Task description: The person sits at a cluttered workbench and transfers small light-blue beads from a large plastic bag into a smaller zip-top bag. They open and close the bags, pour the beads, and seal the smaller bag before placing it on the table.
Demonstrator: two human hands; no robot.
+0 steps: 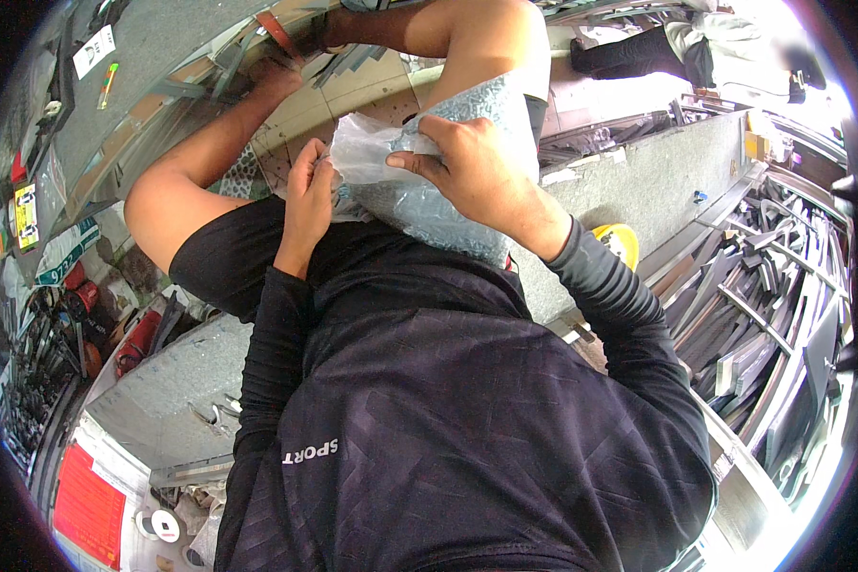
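Observation:
Across my lap lies a clear plastic bag [427, 212], bulging with many small grey-blue pieces that are too fine to make out. Its loose, crumpled mouth points to the left, between my two hands. My left hand [307, 200] is closed, with thumb and fingers pinching the left edge of that mouth. From the right, my right hand [479, 173] reaches over the bag and grips the upper plastic between thumb and bent fingers. Part of the bag's far side is hidden behind my right hand.
A grey workbench [176, 48] runs along the upper left. Long metal offcuts [767, 276] fill a rack at the right, beside a grey ledge [658, 181] and a yellow tub [620, 243]. Red power tools [138, 341] lie at the left. Another person [639, 55] is at the upper right.

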